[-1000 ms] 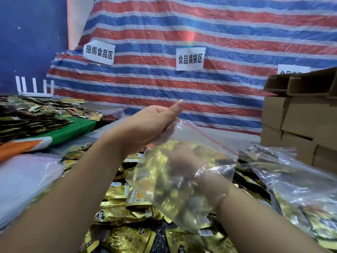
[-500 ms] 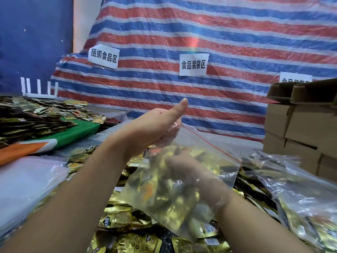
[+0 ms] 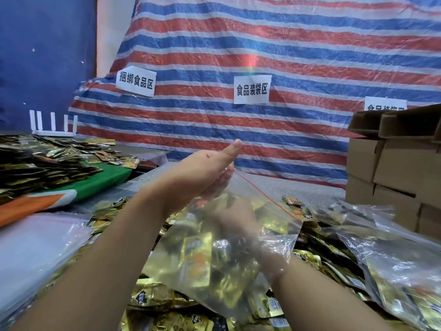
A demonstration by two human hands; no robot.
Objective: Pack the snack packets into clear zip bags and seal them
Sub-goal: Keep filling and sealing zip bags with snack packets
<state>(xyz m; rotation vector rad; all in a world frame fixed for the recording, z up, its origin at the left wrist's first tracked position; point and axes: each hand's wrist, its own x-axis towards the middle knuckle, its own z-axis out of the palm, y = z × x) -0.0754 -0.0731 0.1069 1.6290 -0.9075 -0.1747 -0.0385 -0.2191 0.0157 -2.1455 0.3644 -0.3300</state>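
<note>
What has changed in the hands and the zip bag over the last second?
Very little. The left hand holds the clear zip bag by its red-striped mouth as before, thumb up, and the right hand remains inside the bag among the gold snack packets. Nothing was taken hold of or let go. The bag sits slightly flatter and the view has tilted a little. The loose packets on the table and the cardboard boxes stayed put.

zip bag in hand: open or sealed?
Open. The right hand is inside the zip bag through its mouth; the left hand holds the red-lined top edge.
</note>
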